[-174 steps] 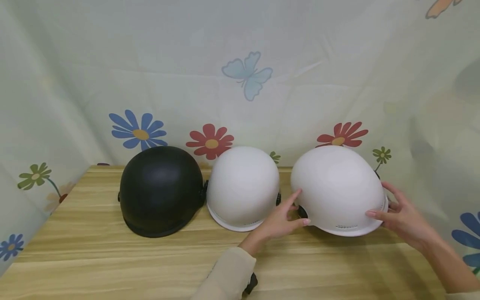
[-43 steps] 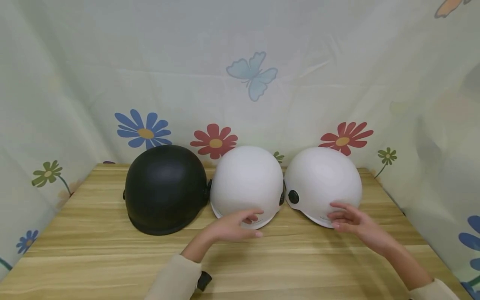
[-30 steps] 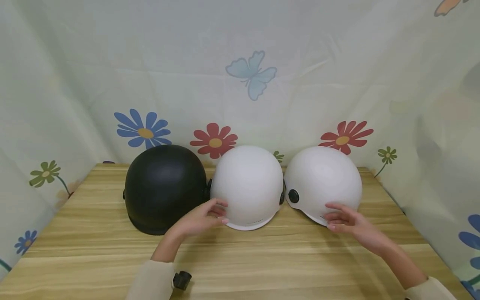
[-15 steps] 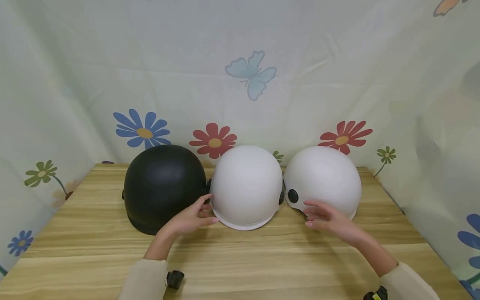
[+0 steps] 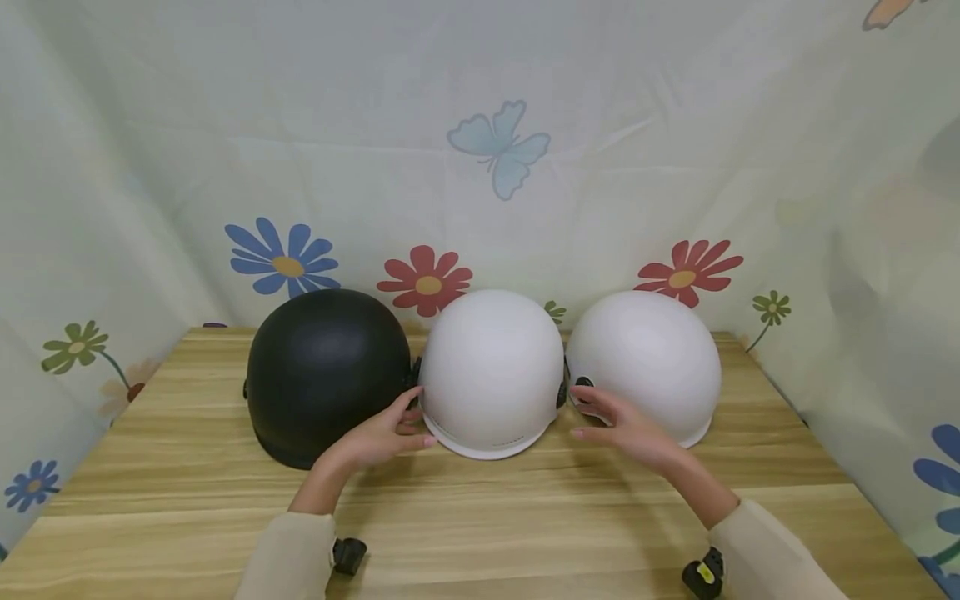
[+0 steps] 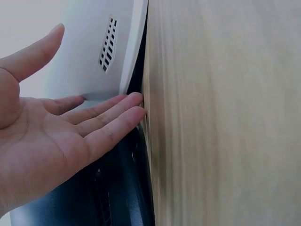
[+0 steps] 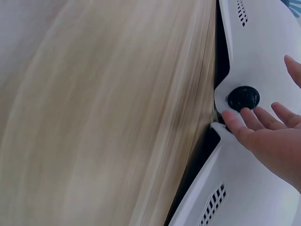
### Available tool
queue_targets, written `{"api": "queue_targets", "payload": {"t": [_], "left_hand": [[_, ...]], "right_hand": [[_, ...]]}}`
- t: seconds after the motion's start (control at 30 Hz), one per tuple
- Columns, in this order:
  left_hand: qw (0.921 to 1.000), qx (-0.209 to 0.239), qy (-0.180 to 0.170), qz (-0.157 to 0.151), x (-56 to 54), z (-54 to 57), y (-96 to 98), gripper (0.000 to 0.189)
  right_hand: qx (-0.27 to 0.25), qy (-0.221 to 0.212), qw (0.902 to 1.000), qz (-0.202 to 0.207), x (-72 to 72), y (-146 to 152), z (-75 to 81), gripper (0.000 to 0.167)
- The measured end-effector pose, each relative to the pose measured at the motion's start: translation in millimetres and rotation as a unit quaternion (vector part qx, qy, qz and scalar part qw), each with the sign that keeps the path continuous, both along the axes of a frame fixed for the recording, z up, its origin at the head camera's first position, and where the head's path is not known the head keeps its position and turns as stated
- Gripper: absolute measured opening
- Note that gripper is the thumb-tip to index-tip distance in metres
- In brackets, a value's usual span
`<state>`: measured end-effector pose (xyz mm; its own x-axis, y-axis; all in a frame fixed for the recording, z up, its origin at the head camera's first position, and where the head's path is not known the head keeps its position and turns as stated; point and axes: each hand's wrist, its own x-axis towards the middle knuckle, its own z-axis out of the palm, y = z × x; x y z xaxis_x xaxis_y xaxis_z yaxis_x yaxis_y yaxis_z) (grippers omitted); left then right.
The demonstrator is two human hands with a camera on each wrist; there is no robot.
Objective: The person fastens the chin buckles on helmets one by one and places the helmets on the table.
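Three helmets stand side by side: a black one (image 5: pixel 326 375) at left, a white one (image 5: pixel 491 362) in the middle and another white one (image 5: pixel 652 350) at right. My left hand (image 5: pixel 375 437), fingers extended and thumb apart, is at the gap between the black and middle helmets. In the left wrist view its fingertips (image 6: pixel 134 101) lie by the white rim; whether they touch is unclear. My right hand (image 5: pixel 626 425) is spread before the right helmet, partly hiding its black disc. The right wrist view shows its fingers (image 7: pixel 240 129) near the middle helmet's black disc (image 7: pixel 243 98).
The helmets rest along the back of a wood-grain table (image 5: pixel 510 517). Behind and beside it hangs a pale curtain (image 5: pixel 360 167) printed with flowers and a butterfly. Small black devices (image 5: pixel 348 557) sit at both wrists.
Earlier both hands held the right helmet, which now stands beside the middle one. My left hand then moved left to the middle helmet's left side; my right hand has shifted left to its right side.
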<state>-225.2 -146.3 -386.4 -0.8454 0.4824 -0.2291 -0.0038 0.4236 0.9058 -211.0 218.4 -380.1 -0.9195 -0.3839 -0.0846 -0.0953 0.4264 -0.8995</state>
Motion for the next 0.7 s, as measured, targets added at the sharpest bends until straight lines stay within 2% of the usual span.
{"api": "queue_targets", "payload": {"t": [0.4,0.7], "left_hand": [[0.9998,0.013,-0.004,-0.011,-1.1,-1.5,-1.4,0.089],[0.9995,0.013,-0.019,-0.02,-8.8,-7.5,-4.8,0.092]], "right_hand": [[0.021,0.0,0.9997,-0.008,-3.5,-12,0.6,0.071],[0.019,-0.013,0.9996,-0.016,-3.3,-13,0.8,0.076]]}}
